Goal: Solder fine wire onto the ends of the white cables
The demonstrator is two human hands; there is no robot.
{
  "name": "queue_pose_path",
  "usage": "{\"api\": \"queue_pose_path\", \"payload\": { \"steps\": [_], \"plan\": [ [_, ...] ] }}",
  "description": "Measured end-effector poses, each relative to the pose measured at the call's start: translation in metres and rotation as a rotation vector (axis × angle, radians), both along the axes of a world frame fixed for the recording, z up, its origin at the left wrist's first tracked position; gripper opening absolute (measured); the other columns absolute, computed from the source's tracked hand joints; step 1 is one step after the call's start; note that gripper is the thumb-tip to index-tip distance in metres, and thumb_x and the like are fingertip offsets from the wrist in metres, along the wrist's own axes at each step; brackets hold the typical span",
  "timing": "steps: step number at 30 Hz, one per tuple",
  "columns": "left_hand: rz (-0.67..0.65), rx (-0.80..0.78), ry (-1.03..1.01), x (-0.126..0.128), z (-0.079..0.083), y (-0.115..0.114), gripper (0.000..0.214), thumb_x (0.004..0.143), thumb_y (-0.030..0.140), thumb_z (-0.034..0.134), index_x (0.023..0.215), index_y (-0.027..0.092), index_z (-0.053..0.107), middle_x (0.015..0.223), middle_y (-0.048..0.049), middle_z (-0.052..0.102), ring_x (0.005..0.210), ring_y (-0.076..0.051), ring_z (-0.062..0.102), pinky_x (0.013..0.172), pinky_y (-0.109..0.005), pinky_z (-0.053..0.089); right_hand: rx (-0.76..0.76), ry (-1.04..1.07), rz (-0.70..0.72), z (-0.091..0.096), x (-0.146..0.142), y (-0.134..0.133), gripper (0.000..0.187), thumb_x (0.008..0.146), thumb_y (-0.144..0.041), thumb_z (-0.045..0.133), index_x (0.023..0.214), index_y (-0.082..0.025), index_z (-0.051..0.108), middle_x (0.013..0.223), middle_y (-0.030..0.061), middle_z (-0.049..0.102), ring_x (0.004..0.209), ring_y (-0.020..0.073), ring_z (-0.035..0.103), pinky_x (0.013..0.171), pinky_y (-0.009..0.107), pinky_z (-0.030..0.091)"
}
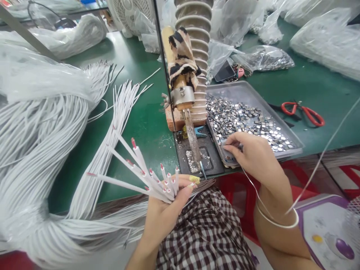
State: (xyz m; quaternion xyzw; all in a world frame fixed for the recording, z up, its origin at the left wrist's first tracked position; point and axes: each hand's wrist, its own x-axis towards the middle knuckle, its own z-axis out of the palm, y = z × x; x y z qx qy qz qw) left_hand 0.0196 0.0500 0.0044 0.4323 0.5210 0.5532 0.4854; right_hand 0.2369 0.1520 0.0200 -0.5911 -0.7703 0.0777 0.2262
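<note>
My left hand (pixel 165 217) is closed around a bundle of white cables (pixel 153 183), their stripped ends showing red cores and fanning upward. Yellow wrapping covers the tip of one of its fingers. At the near left corner of a shallow tray (pixel 298 150) of small metal pieces (pixel 239 116), my right hand (pixel 253 153) is pinched; what lies between its fingertips is hidden. A thin silvery wire (pixel 249 180), like solder wire, runs out from under that palm and loops round the wrist. Between the hands, a clamped soldering iron (pixel 191 131) points down over a black holder (pixel 182 153) with solder bits.
Long bundles of white cable (pixel 42 150) cover the left side. Red-handled cutters (pixel 303 112) lie right of the tray, a phone (pixel 224 71) behind it. A ribbed hose (pixel 194 22) rises behind the iron. Plastic bags (pixel 329 41) and a fan (pixel 129 15) stand farther back.
</note>
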Motion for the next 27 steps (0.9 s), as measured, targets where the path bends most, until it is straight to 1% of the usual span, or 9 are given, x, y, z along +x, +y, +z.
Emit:
{"api": "queue_pose_path", "payload": {
  "steps": [4,6,8,13,20,22,24,26,27],
  "plan": [
    [-0.072,-0.044,0.014,-0.003,0.002,0.004,0.016,0.083,0.013,0.068,0.072,0.022,0.075,0.087,-0.0008,0.080,0.084,-0.018,0.074,0.083,-0.028,0.054,0.066,0.276,0.023,0.006,-0.008,-0.030,0.008,0.087,-0.017,0.063,0.080,-0.020,0.065,0.074,-0.0002,0.070,0.061,0.0137,0.062,0.058,0.024,0.047],
    [-0.134,-0.052,0.064,-0.005,0.004,0.006,0.014,0.085,0.016,0.067,0.073,0.020,0.074,0.086,-0.0026,0.080,0.085,-0.019,0.073,0.079,-0.027,0.055,-0.004,0.511,0.092,0.010,-0.019,-0.048,0.012,0.086,-0.018,0.067,0.074,-0.022,0.065,0.064,-0.0052,0.067,0.051,0.0090,0.058,0.050,0.019,0.045],
    [-0.173,-0.053,0.119,-0.006,0.006,0.006,0.013,0.086,0.018,0.068,0.075,0.019,0.074,0.084,-0.0038,0.080,0.088,-0.021,0.073,0.077,-0.027,0.054,-0.108,0.636,0.148,0.012,-0.031,-0.061,0.014,0.087,-0.014,0.066,0.077,-0.023,0.068,0.059,-0.0082,0.066,0.048,0.0064,0.058,0.048,0.015,0.044],
    [-0.248,-0.008,0.157,-0.007,0.011,0.008,0.011,0.086,0.014,0.066,0.079,0.020,0.074,0.084,-0.0004,0.080,0.086,-0.019,0.073,0.080,-0.025,0.053,-0.134,0.688,0.154,0.011,-0.050,-0.068,0.015,0.086,-0.011,0.066,0.075,-0.021,0.071,0.062,-0.0077,0.070,0.051,0.0045,0.059,0.052,0.012,0.046],
    [-0.264,-0.001,0.234,-0.006,0.016,0.010,0.015,0.085,0.012,0.063,0.080,0.020,0.075,0.082,0.0018,0.080,0.078,-0.017,0.071,0.074,-0.025,0.051,-0.147,0.694,0.169,0.007,-0.047,-0.068,0.014,0.087,-0.013,0.067,0.077,-0.022,0.071,0.068,-0.0077,0.073,0.057,0.0054,0.065,0.059,0.012,0.051],
    [-0.270,-0.009,0.242,-0.007,0.017,0.009,0.015,0.085,0.012,0.063,0.080,0.020,0.074,0.084,0.0012,0.080,0.076,-0.017,0.070,0.071,-0.024,0.051,-0.094,0.700,0.147,0.003,-0.047,-0.071,0.015,0.089,-0.012,0.065,0.086,-0.024,0.073,0.077,-0.0069,0.076,0.064,0.0061,0.069,0.065,0.013,0.055],
    [-0.245,-0.018,0.257,-0.007,0.018,0.009,0.013,0.085,0.014,0.064,0.077,0.019,0.073,0.086,-0.0007,0.081,0.076,-0.018,0.070,0.069,-0.025,0.051,-0.005,0.709,0.100,-0.002,-0.049,-0.074,0.025,0.093,-0.011,0.058,0.107,-0.026,0.072,0.095,-0.0037,0.079,0.079,0.0092,0.075,0.077,0.018,0.059],
    [-0.203,-0.039,0.264,-0.006,0.018,0.009,0.013,0.084,0.018,0.065,0.073,0.018,0.071,0.085,-0.0037,0.080,0.080,-0.022,0.071,0.069,-0.027,0.052,0.093,0.738,0.039,-0.008,-0.051,-0.078,0.037,0.096,-0.009,0.052,0.126,-0.027,0.064,0.107,-0.0007,0.079,0.090,0.0130,0.076,0.084,0.025,0.062],
    [-0.190,-0.056,0.259,-0.006,0.019,0.010,0.014,0.085,0.020,0.065,0.072,0.018,0.070,0.082,-0.0047,0.079,0.083,-0.024,0.072,0.070,-0.028,0.052,0.140,0.761,0.015,-0.011,-0.052,-0.081,0.040,0.095,-0.008,0.053,0.129,-0.027,0.061,0.106,-0.0004,0.079,0.089,0.0143,0.077,0.083,0.027,0.064]
  ]
}}
